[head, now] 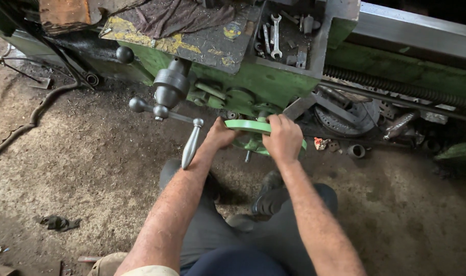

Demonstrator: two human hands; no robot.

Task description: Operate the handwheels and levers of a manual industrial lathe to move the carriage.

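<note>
Both hands on the green handwheel [248, 126] at frame centre, low on the front of the green lathe [274, 82]. Left hand [220, 134] closed over the wheel's left rim, fingers tucked under and hidden. Right hand [283, 138] clamped over the right rim, knuckles up, covering that part of the wheel. Hands apart, one rim-side each.

Just left of the left hand, a steel lever [190, 144] hanging down and slightly tilted, its tip near the forearm. Above it, a dark hub [170, 87] with ball-ended arms: one ball [137, 105] out to the left, another ball [124, 54] higher up. Close quarters there between lever and left wrist.

Upper centre, a worn top plate with flaking yellow paint [141, 36] and a dark rag [182, 18] thrown over it. Right of that, a tray [320, 46] holding a spanner [276, 33] and small bits. Upper right, a threaded leadscrew [396, 87] running along the bed, a plain rod below it.

Right of the right hand, under the machine, a toothed disc [345, 120], a short tube [356, 151] and a red-and-white scrap [321, 143] on the floor.

Below the wheel, dark shoes [269, 197] and grey trousers [212, 230], knees bent, close against the machine.

Floor [90, 168] gritty with swarf and dirt. Left edge, a hose [33, 117] snaking down. Lower left, a crumpled dark scrap [59, 223].
</note>
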